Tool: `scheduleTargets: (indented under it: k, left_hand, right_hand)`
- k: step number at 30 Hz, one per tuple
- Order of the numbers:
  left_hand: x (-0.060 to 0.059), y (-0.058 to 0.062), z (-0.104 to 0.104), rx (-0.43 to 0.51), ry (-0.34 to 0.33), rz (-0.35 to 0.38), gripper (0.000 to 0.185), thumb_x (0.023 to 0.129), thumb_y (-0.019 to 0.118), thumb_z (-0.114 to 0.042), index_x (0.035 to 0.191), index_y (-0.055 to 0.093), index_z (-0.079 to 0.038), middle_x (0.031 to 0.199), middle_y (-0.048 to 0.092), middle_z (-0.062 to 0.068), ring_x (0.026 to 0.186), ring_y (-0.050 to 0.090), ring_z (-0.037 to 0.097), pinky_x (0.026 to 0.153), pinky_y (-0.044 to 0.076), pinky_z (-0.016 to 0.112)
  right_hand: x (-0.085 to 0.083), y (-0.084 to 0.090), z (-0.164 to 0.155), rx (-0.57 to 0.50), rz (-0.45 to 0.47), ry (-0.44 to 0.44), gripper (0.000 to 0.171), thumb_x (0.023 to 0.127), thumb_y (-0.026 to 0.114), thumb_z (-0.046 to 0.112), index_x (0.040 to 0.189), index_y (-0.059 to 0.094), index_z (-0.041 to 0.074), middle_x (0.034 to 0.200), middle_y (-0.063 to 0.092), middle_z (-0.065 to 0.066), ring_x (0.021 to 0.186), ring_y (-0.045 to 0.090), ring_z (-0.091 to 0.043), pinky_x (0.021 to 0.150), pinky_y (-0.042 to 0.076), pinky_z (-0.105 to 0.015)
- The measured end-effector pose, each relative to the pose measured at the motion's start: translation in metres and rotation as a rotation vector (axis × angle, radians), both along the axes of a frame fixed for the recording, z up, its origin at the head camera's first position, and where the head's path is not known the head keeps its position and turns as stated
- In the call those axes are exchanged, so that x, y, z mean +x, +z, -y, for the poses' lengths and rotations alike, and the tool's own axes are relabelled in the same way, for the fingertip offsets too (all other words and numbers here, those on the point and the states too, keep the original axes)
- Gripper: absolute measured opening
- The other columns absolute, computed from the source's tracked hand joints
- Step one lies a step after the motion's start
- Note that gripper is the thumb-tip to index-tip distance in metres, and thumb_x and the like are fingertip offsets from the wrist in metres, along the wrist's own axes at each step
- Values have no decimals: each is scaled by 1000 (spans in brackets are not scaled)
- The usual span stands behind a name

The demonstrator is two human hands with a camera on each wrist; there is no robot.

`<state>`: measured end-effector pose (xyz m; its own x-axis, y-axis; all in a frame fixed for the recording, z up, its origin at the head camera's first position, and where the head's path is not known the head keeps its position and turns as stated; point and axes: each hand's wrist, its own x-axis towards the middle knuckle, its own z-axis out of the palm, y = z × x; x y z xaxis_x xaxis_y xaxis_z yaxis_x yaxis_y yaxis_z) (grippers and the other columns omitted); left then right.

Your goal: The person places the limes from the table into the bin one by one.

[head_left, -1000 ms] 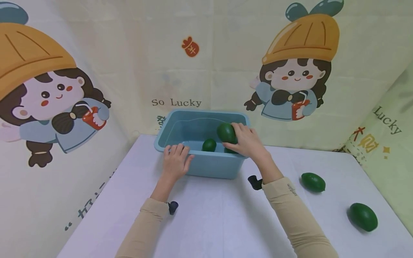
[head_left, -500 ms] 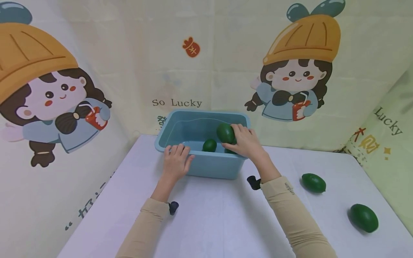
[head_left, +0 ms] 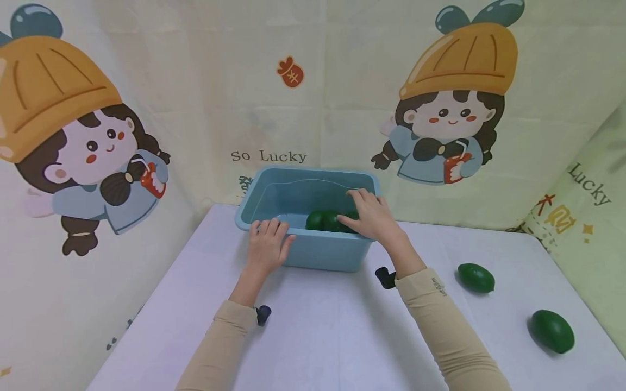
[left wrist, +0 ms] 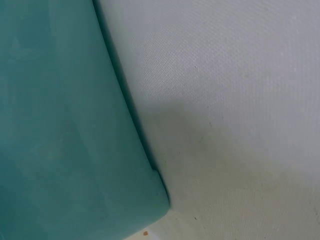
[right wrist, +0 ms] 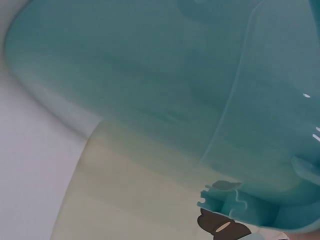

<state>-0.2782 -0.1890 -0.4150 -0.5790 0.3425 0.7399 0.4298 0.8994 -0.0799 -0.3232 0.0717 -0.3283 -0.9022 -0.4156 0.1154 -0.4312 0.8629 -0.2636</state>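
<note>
A light-blue plastic bin stands on the table, also filling much of both wrist views. My left hand rests on its front rim, fingers over the edge and thumb along the outer side. Over the right front corner my right hand is spread, with nothing between thumb and fingers. Just below it lie green lime-like fruits: one on the left and another green fruit beside it. More green shows behind the right thumb, partly hidden by the hand. Neither wrist view shows a hand.
Two more green fruits lie on the white table to the right: the farther fruit and the nearer fruit. A printed cloth wall stands close behind the bin. Small black devices sit at both wrists.
The right hand has let go of the large green fruit, which has dropped into the bin beside the others. Its fingers have spread. The left hand stays on the rim.
</note>
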Motion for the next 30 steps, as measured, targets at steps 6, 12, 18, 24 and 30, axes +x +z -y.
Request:
scheduleTargets:
  k: [6,12,18,24,30]
  left_hand:
    - [0,-1,0,19,-18,-17,48,99,21,-43,98,52,-7,90,46,10,84,43,27,83,30,48]
    - [-1,-1,-1,28,-31,-36,48,99,21,-43,98,52,-7,90,45,9,83,42,27,82,29,48]
    - [-1,0,-1,27,-34,-65,47,99,22,-43,98,52,-7,89,45,9,82,42,26,82,29,47]
    - [-1,0,-1,27,-35,-70,47,99,21,-43,97,52,-7,88,45,9,83,42,26,82,29,47]
    - [-1,0,-1,24,-30,-70,48,99,21,-44,99,52,-8,89,45,9,84,42,26,82,29,47]
  right_hand:
    - [2,0,-5,-6,-7,3,67,88,53,48,137,33,7,135,37,-16,124,35,-33,101,22,-54]
    - [3,1,-9,-16,-6,3,67,88,54,47,137,32,7,134,37,-16,124,35,-33,101,21,-54]
    - [4,2,-13,-15,-9,-5,67,88,54,46,137,32,7,134,38,-15,125,35,-31,101,22,-54]
    - [7,2,-18,-14,-24,-1,67,87,55,46,136,34,6,133,39,-16,125,35,-32,101,21,-54]
    - [9,1,-24,-27,-27,-2,67,87,55,46,137,34,7,135,38,-16,126,32,-33,101,20,-55]
